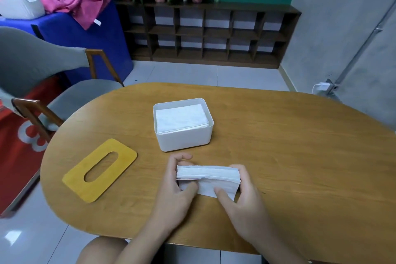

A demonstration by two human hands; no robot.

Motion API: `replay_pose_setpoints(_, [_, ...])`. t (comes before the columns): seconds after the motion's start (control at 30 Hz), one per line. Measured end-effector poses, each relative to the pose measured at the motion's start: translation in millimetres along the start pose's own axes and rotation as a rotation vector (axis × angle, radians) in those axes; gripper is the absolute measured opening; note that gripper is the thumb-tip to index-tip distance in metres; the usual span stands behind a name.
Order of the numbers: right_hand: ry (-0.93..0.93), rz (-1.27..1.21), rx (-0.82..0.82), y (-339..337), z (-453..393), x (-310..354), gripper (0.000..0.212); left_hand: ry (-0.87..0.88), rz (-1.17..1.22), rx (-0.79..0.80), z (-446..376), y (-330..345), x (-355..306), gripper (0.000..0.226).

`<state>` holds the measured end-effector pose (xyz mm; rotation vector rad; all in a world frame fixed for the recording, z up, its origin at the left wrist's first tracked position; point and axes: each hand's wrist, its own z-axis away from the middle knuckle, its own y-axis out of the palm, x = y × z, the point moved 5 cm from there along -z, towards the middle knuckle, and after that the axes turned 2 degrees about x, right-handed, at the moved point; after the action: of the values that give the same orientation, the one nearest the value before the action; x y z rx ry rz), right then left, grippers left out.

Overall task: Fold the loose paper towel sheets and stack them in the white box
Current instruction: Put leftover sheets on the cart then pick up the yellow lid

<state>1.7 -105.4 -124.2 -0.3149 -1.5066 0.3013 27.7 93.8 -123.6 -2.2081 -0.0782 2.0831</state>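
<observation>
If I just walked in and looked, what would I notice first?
Probably the two hands, left hand and right hand, gripping a thick stack of folded paper towels at the near edge of the wooden table. Just behind it sits the open white box with more folded sheets inside. To the left lies a yellow lid with an oval slot, flat on the table.
</observation>
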Motion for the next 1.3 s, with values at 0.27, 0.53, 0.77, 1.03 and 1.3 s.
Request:
replay_pose_setpoints(0.27, [0.013, -0.295, 0.095, -23, -36, 37, 0.022, 0.019, 0.058, 0.031, -21, -34, -29, 0.036])
replay_pose_setpoints(0.53, [-0.093, -0.085, -0.063, -26, -149, 120, 0.028, 0.146, -0.29, -0.21, -116, -84, -96, 0.028])
replay_pose_setpoints(0.77, [-0.015, 0.244, -0.085, -4, -203, 114, 0.045, 0.055, -0.648, -0.267, -144, -83, -85, 0.035])
replay_pose_setpoints(1.03, [-0.153, 0.507, -0.106, 4, -199, 117, 0.041, 0.173, -0.99, -0.288, -146, -76, -73, 0.041])
replay_pose_setpoints(1.3, [-0.69, 0.773, 0.02, 21, -180, 121, 0.042, 0.506, -1.097, -0.196, -137, -48, -76, 0.039])
